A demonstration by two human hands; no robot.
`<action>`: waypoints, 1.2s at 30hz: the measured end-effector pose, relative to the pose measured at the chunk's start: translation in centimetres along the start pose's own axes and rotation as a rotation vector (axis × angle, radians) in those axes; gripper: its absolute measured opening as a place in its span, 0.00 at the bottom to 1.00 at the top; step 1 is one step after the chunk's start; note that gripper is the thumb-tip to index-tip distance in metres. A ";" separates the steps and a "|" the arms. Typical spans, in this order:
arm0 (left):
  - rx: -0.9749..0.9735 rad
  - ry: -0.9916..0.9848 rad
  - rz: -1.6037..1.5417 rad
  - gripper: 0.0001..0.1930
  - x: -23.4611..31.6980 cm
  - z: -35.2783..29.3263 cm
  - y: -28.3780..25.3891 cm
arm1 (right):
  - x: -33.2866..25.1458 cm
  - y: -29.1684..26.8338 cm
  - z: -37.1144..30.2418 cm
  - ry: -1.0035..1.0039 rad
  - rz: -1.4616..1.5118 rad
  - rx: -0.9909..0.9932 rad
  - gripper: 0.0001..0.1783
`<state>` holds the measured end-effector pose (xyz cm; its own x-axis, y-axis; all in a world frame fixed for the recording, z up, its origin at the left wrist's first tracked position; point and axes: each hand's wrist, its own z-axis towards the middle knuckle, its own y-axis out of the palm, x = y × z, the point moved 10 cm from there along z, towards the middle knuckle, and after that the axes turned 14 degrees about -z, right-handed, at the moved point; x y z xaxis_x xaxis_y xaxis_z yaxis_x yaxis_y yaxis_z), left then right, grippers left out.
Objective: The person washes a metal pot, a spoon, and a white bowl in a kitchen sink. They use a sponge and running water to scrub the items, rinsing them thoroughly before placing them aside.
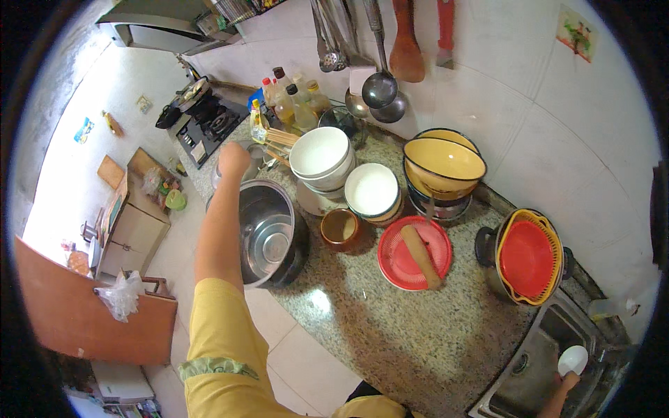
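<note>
My left hand (234, 159) reaches over the counter beyond a large dark metal pot (298, 240). It looks closed beside shiny metal ware (259, 159); its fingertips and anything in them are hidden. At the lower right, my right hand (568, 382) grips a small white bowl (572, 359) over the steel sink (521, 364). Right of the pot stand a brown pot-like cup (339, 230), a stack of white bowls (320, 151) and another bowl stack (373, 189). A wooden-handled tool (420, 256) lies across a red plastic basket (395, 259).
Yellow enamel basins (444, 167) are stacked against the wall. By the sink, a two-handled pot (489, 246) holds yellow and red plastic baskets. Bottles (301, 108) and chopsticks (282, 138) stand farther back, before a gas stove (212, 125). Ladles (380, 89) and spatulas hang above.
</note>
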<state>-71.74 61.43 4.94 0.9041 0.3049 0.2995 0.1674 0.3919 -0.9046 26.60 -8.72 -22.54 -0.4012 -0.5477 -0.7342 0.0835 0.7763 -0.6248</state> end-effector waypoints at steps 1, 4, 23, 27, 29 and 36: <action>-0.017 -0.001 0.016 0.11 0.4 0.3 0.7 | 0.1 -0.3 -0.4 0.024 0.018 0.008 0.25; -0.050 -0.002 0.068 0.12 1.3 1.3 2.3 | 0.8 -0.9 -1.5 0.076 0.046 0.027 0.25; -0.243 -0.061 0.098 0.11 -2.5 8.6 13.5 | 3.1 -1.1 -5.0 0.200 0.101 0.061 0.24; -0.255 -0.145 -0.260 0.11 -9.8 12.3 18.0 | 3.2 -0.4 -4.8 0.211 0.114 0.042 0.23; -0.269 -0.364 -0.555 0.09 -10.1 11.2 18.7 | 3.5 -1.0 -5.1 0.220 0.128 0.049 0.23; -0.382 -0.700 -1.165 0.09 -4.8 4.2 18.6 | 5.0 -3.3 -5.7 0.233 0.169 0.058 0.23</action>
<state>-74.57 70.89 -12.08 -0.1853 0.3800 0.9062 0.8693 0.4934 -0.0292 19.14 -12.29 -22.66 -0.5755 -0.3201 -0.7526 0.2167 0.8277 -0.5177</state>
